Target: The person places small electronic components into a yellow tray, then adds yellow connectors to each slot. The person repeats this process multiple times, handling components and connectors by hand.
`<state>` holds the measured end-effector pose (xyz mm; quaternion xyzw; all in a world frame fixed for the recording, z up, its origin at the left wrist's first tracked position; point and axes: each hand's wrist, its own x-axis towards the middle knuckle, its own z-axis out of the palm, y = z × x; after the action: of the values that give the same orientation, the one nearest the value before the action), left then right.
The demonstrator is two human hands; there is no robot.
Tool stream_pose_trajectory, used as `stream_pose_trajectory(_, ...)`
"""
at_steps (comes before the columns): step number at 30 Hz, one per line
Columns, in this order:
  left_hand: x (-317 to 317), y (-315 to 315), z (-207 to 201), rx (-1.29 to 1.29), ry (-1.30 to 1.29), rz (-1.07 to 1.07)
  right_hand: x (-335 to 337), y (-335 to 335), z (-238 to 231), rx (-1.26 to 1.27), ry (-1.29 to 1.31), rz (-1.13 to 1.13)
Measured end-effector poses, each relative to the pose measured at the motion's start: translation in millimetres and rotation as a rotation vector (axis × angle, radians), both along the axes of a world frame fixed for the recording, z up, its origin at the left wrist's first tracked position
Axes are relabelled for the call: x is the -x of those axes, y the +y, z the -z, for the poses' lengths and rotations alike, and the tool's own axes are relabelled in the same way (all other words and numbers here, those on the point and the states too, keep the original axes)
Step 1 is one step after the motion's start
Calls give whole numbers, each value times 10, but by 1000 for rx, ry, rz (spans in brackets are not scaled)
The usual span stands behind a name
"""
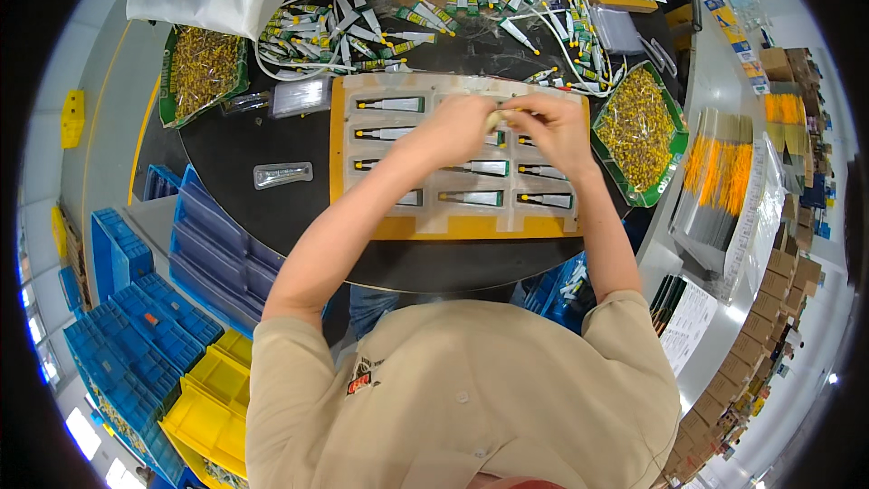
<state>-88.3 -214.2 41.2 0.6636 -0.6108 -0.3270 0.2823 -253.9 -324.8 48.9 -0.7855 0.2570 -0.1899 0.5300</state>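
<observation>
At the left, blue crates [127, 330] are standing beside yellow bins [201, 417]. Above them, a green-walled box [242, 74] is holding many small yellow-tipped bits [201, 63]. On the black worktop [294, 138], a clear shell [282, 176] is lying alone, apart from the yellow-edged tray [425, 228] to its right. In the tray, tubes [391, 104] are lying in rows, one to a hollow, their yellow ends mostly pointing left; the left forearm is crossing over some of them and hiding part of the rows. Behind the tray, loose tubes [425, 14] are heaping up in a wide, tangled spread. The left hand [463, 127] is hovering over the tray's middle, its fingers curling inward, and the right hand [554, 131] is meeting it there, thumb and fingers drawing close together; whether either is gripping anything, I cannot tell. Right of the tray, a second green box [676, 149] is holding more bits. Beyond it, orange-marked strips [715, 172] are lying in a stack, and brown cartons [751, 344] are lining the far right.
</observation>
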Motion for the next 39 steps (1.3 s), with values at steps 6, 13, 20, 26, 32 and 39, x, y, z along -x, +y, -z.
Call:
stream_pose_trajectory(6, -444, 723, 53, 141, -268, -115, -228, 156, 176, 609, -82, -181)
stream_pose_trajectory(13, -793, 722, 310, 384, -436, -299, -196, -41, 394, 719, -56, -18)
stream_pose_trajectory(20, -832, 739, 505, 522, -629, -322, 47, 213, 404, 771, -41, -83)
stream_pose_trajectory(26, -681, 788, 281, 473, -542, -405, 253, 47, 424, 622, -89, 52)
stream_pose_trajectory(32, 436, 686, 128, 467, -225, 39, 691, -492, 351, 884, 101, 151)
stream_pose_trajectory(39, 566, 704, 265, 312, -297, 221, 944, -459, 337, 920, 97, 129)
